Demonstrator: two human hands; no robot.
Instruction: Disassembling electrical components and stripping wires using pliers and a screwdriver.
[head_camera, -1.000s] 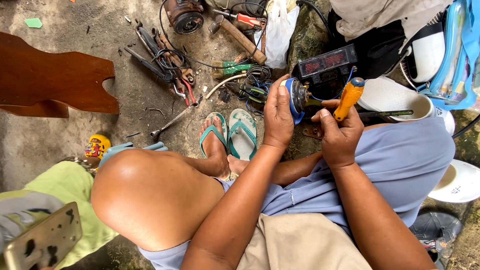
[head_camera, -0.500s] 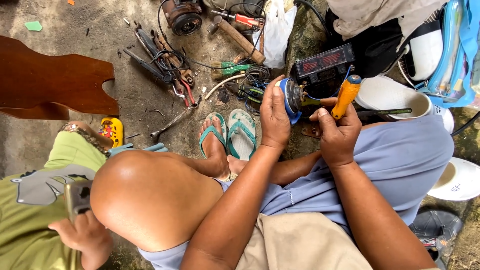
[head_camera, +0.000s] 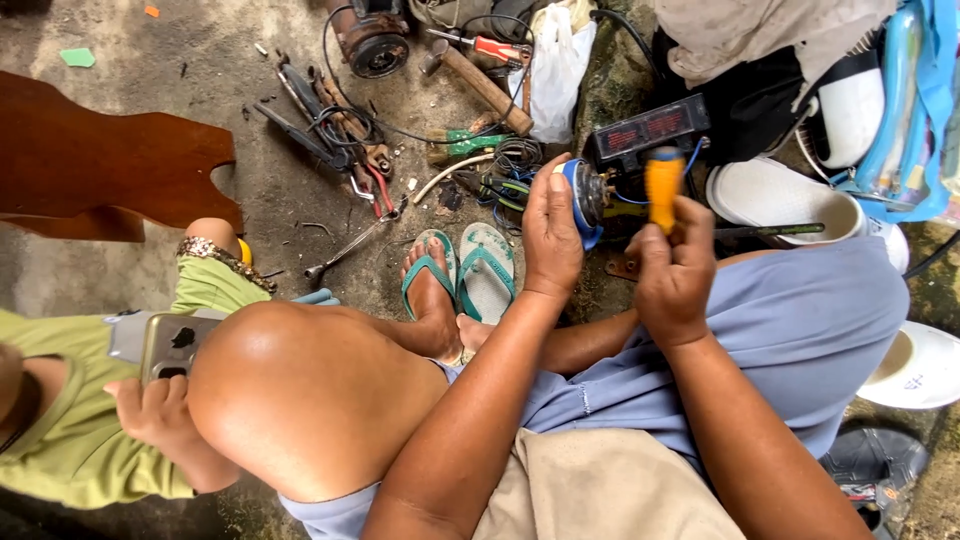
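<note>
So the left hand (head_camera: 553, 232) is wrapped around a small round motor-like part with a blue rim (head_camera: 583, 196), fingers closed over its back edge, thumb up along the side. It sits just right of centre near the top of the view, held above the knee. The right hand (head_camera: 676, 270) is fisted tight on an orange-handled screwdriver (head_camera: 663, 187), handle pointing to 12 o'clock, its tip hidden behind the part so I can't tell where it's seated.

My guess is the part's metal and fairly hefty for its size, rigid, maybe a bit greasy, so gripping it by the blue rim like that looks like the sane hold; the wires hanging off it look like the fragile bit.

At 12 o'clock from the hands there's a black meter box with red displays (head_camera: 645, 130). At 9 o'clock, green flip-flops (head_camera: 486, 270) on the concrete, with pliers and cables (head_camera: 340, 135) at 10. Someone in green holding a phone (head_camera: 165, 345) is at lower left
</note>
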